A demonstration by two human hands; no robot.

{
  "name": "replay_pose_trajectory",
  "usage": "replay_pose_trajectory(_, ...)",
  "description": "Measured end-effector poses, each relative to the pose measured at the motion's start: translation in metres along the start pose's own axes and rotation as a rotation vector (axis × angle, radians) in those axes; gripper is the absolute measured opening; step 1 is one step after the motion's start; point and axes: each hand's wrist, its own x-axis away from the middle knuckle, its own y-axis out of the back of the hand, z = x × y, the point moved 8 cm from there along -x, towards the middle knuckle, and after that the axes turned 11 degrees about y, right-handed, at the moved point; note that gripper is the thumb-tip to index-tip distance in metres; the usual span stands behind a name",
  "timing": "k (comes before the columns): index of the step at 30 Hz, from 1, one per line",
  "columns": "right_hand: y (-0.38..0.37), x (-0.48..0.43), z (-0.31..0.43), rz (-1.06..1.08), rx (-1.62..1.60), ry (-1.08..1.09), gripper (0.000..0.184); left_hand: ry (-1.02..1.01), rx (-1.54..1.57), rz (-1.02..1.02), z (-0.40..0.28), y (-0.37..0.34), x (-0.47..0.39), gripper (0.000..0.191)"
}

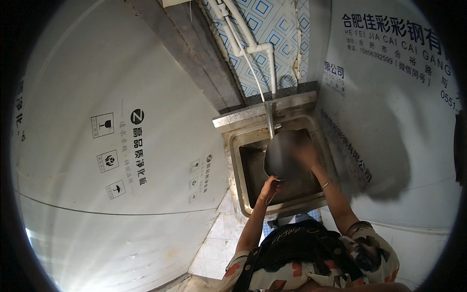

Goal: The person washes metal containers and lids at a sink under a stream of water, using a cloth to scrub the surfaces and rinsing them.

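A round metal vessel (268, 164), partly covered by a blurred patch, is held over a stainless steel sink (233, 175). My left hand (270, 187) grips its near rim, fingers bent at the edge. My right hand (308, 155) is at the vessel's right side, largely lost in the blur; whether its fingers hold anything cannot be told. The metal faucet spout (269, 118) reaches down to the vessel's far edge. Water flow cannot be made out.
White plastic pipes (271, 65) run down the patterned wall behind the sink. Grey printed wall panels (153, 146) stand close on the left and right. A brown beam (204, 62) slants behind the sink at the left. Pale floor tiles (215, 248) show at lower left.
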Motion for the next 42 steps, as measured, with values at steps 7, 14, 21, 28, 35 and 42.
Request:
replay_pose_trajectory(7, -0.016, 0.038, -0.04, 0.196, -0.657, -0.509, 0.055, -0.019, 0.126, 0.06, 0.014, 0.0, -0.018, 0.031)
replay_pose_trajectory(14, -0.004, 0.046, -0.045, 0.065, -0.188, -0.192, 0.03, 0.162, 0.366, 0.405, 0.049, 0.002, -0.063, 0.028)
replay_pose_trajectory(21, -0.004, 0.027, 0.01, 0.003, -0.089, 0.057, 0.035, 0.235, 0.527, 0.379, 0.057, 0.002, -0.07, 0.021)
replay_pose_trajectory(28, 0.04, 0.005, 0.121, 0.074, 0.182, 0.166, 0.029, 0.136, 0.88, 0.75, 0.045, -0.018, -0.052, 0.023)
replay_pose_trajectory(35, 0.097, 0.0, 0.129, -0.013, 0.195, 0.084, 0.021, 0.079, 0.915, 0.601, 0.064, -0.019, -0.063, 0.039)
replay_pose_trajectory(42, 0.12, 0.017, 0.125, -0.126, 0.175, 0.068, 0.028, 0.072, 0.785, 0.611, 0.046, -0.017, -0.076, 0.036)
